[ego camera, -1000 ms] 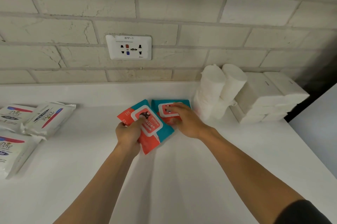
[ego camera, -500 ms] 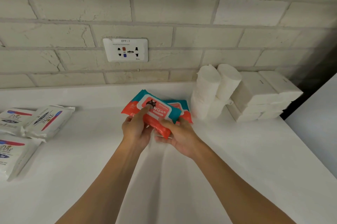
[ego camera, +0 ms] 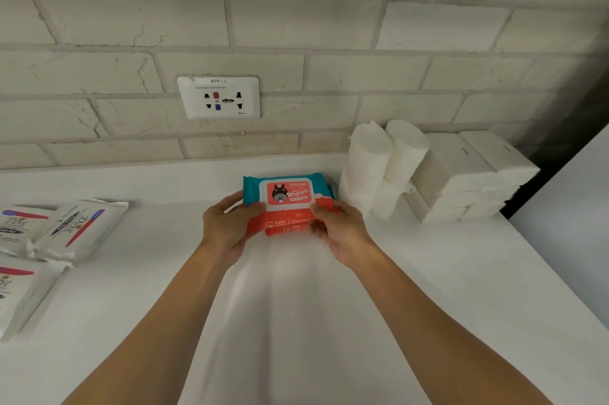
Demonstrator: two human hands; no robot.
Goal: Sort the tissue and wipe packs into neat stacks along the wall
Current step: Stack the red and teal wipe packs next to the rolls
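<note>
I hold two wipe packs (ego camera: 286, 195), red and teal, one on top of the other. My left hand (ego camera: 230, 226) grips the left end and my right hand (ego camera: 339, 230) grips the right end. Both thumbs press down on the top pack. I think I hold them like this so the edges line up and the little pile stays square. I cannot tell if the pile sits on the surface (ego camera: 428, 272) or is just above it.

The pile is close to the wall (ego camera: 296, 25), below the socket (ego camera: 218, 97) and just beside the white tubes (ego camera: 369, 160). That looks like the right spot, since the sorted things stand in a row along the wall there. The same kind goes with the same kind.

Now I count. Wipe packs in my hands: two. White tubes: two on top, and I think more under them, but I cannot be sure. White tissue packs (ego camera: 461, 170): two side by side on top, with more layers below that I cannot count well. Dove packs (ego camera: 82, 228): three, lying loose far to the left, away from the wall. They are not stacked yet, so I think they come next.
</note>
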